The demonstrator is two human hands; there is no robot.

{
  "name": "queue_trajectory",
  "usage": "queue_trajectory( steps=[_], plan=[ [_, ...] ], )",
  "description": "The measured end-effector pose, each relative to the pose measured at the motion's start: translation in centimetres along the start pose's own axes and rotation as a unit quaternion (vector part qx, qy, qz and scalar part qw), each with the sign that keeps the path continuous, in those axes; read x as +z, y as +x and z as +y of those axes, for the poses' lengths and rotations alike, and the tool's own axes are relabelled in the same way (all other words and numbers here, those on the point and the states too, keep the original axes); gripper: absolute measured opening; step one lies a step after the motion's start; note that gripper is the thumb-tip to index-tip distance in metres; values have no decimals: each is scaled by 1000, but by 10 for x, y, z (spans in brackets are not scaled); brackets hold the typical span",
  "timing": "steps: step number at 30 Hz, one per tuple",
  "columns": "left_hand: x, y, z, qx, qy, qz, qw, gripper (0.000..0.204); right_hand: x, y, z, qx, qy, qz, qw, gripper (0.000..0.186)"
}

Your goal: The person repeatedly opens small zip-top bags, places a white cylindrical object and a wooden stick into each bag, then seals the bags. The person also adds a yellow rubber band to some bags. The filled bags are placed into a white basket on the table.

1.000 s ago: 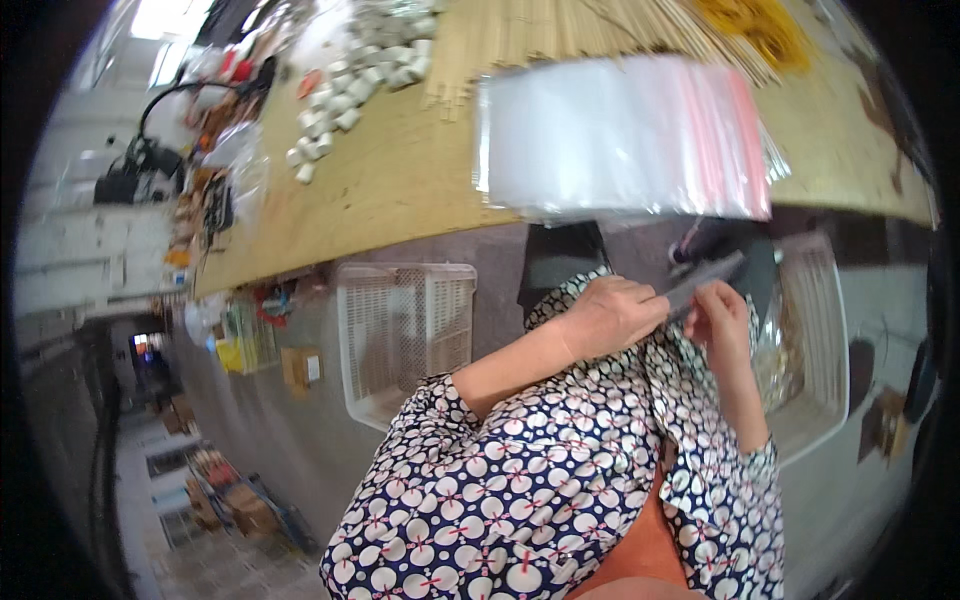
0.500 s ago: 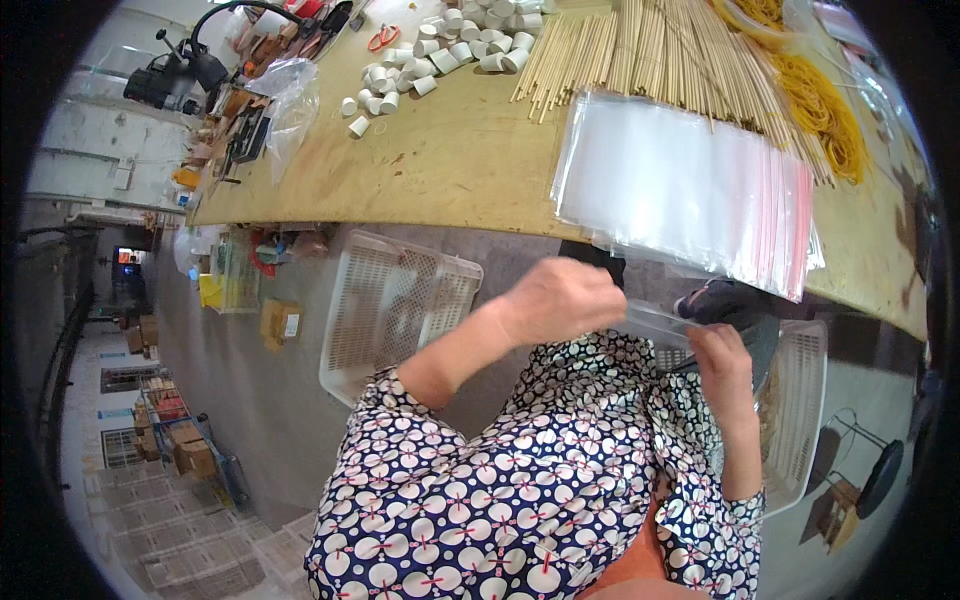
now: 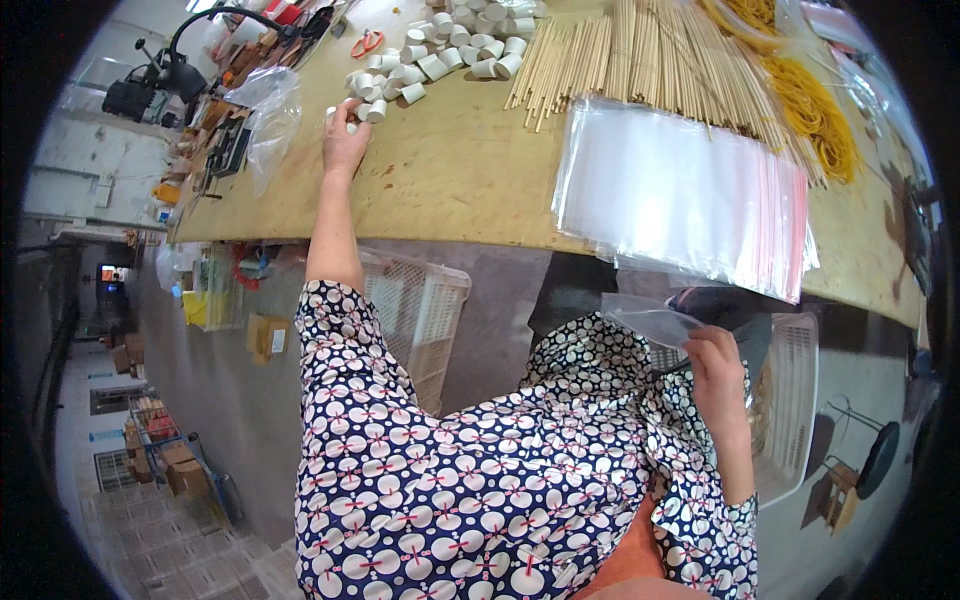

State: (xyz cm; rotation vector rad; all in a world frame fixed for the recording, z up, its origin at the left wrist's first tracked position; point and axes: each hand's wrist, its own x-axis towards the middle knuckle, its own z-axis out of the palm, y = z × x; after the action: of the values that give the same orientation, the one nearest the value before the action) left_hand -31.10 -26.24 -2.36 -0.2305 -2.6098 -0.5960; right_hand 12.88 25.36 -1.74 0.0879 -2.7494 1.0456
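Note:
My left hand (image 3: 344,143) is stretched out over the table, its fingers bent around a small white cylinder (image 3: 352,127) at the near edge of a loose pile of such white cylinders (image 3: 432,67). Close to my body, my right hand (image 3: 716,358) pinches one end of a clear plastic bag (image 3: 650,318); the bag's other end hangs free to the left. Beyond that hand, a fanned stack of clear plastic bags (image 3: 665,190) with pinkish edges lies at the table's front edge. Thin wooden sticks (image 3: 640,65) lie in a heap behind the stack.
Yellow rubber bands (image 3: 812,115) lie right of the sticks on the wooden table (image 3: 450,180). Orange-handled scissors (image 3: 367,43) rest by the cylinders. A crumpled clear bag (image 3: 265,120) lies at the left. Plastic crates (image 3: 430,330) and a cardboard box (image 3: 267,338) stand on the floor below.
My left hand has left the bag by my lap and reached far out to the left, to the white cylinders. My right hand still holds the bag, nearly in place.

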Motion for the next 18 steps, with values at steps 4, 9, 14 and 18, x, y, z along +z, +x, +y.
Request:
queue_trajectory(
  steps=[4, 9, 14, 18],
  plan=[
    [1, -23, 37, -11, -8, 15, 1000, 36, 1, 7, -7, -24, -5, 9, 1000, 17],
    [-18, -67, 97, -49, -136, 101, 984, 35, 1, 18, -16, -58, -11, 41, 997, 28],
    [-36, -118, 212, -61, -466, -61, 880, 38, -8, 27, -22, -85, -21, 54, 995, 16],
    [-65, -192, 333, 222, -328, -226, 890, 38, -7, 27, -21, -136, -81, 29, 987, 14]
  ],
)
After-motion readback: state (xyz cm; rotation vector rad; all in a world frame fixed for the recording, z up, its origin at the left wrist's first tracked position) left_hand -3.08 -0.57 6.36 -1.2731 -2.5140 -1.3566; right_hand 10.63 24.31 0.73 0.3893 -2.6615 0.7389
